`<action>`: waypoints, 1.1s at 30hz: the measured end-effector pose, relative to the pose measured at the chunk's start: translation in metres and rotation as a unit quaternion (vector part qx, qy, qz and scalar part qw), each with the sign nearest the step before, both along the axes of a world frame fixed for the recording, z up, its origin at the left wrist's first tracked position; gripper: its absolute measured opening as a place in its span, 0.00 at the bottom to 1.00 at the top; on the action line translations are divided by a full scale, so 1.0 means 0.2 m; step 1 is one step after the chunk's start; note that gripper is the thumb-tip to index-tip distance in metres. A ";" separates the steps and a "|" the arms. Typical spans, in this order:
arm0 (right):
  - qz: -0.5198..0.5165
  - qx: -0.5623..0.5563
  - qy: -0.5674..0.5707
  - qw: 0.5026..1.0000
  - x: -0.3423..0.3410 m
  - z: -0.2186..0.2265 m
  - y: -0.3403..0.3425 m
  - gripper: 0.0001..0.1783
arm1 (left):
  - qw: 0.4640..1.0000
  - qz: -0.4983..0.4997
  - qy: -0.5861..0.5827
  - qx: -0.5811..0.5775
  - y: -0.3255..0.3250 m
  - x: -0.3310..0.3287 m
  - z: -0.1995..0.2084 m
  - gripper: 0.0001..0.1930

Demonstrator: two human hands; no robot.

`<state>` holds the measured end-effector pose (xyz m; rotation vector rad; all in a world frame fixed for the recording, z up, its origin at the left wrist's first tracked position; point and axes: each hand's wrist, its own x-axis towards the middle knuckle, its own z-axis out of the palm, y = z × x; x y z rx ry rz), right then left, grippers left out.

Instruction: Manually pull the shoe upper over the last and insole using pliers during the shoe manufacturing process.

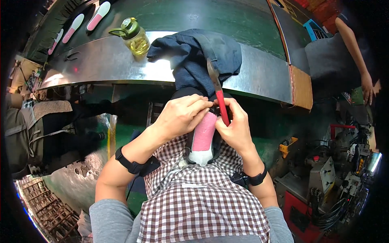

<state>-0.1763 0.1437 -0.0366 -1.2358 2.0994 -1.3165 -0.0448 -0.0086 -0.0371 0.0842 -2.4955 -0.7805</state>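
A shoe (204,131) rests sole up in my lap, with a pink and white insole board showing and dark upper material along its sides. My left hand (178,115) is closed at its far end, the fingertips pinching the dark edge there. Opposite it, my right hand (238,128) wraps round red-handled pincers (221,107). Their metal head points away from me, over a dark blue cloth (190,58) draped on the bench edge. The thumb of that hand lies against the side of the shoe. What exactly the left fingertips grip is partly hidden.
Ahead runs a green work surface (194,16) with a metal edge (259,75). A green-lidded bottle (137,42) stands on it; pink and white soles (98,16) lie far left. One person (360,60) is at the right, another (40,129) at the left. Machinery (322,176) stands lower right.
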 end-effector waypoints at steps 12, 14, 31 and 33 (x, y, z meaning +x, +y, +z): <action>-0.033 -0.052 -0.048 0.997 -0.01 -0.03 -0.02 0.16 | 0.999 0.016 -0.025 -0.040 0.03 -0.02 0.04 0.06; 0.006 -0.068 -0.184 0.980 -0.03 -0.02 0.04 0.11 | 0.999 0.026 -0.020 -0.006 0.04 -0.01 0.04 0.05; 0.139 0.097 -0.618 0.768 0.09 0.33 0.48 0.14 | 0.994 0.058 0.012 0.094 0.03 0.03 -0.01 0.07; 0.116 0.094 -0.641 0.753 0.10 0.32 0.48 0.13 | 0.994 0.061 0.016 0.092 0.03 0.04 -0.01 0.07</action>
